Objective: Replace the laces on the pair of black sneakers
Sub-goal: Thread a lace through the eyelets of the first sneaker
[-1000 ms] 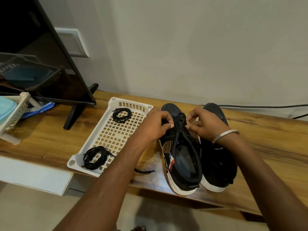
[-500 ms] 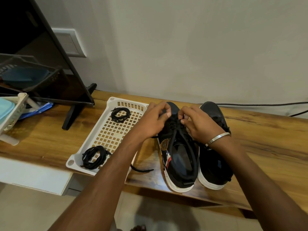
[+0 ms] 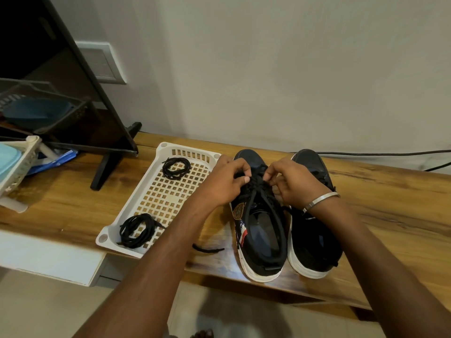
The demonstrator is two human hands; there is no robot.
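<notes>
Fingers (image 3: pixel 244 175) of the left hand (image 3: pixel 225 184) curl around the black lace (image 3: pixel 259 182) at the front eyelets of the left sneaker (image 3: pixel 258 228), thumb and forefinger pinching a strand. Opposite them, the right hand (image 3: pixel 296 184) bends its fingertips onto the same crossing of lace, apparently gripping it; the exact strand each hand holds cannot be told, since black lace lies on black cloth.

Directly beneath the fingers, the left sneaker stands upright on its white sole on the wooden bench (image 3: pixel 390 203). Its long axis runs away from the person, toe toward the wall and heel at the near edge. Two lengths of lace trail back from the fingers along the shoe opening toward the heel. Just right of the fingers, touching or nearly touching the first shoe, the right sneaker (image 3: pixel 314 235) lies parallel with the same heading, partly covered by the right wrist and its metal bangle (image 3: pixel 319 200).

Left of the fingers sits a white slotted tray (image 3: pixel 156 198) holding two coiled black laces: one coil (image 3: pixel 176 167) at its far end, another coil (image 3: pixel 138 230) at its near end. A loose lace end (image 3: pixel 207 249) shows on the bench below the left forearm.

Judged progress: early. One shoe is being worked at the eyelets, whether unthreading or rethreading cannot be told; the second shoe appears unattended, and both coils remain in the tray.
</notes>
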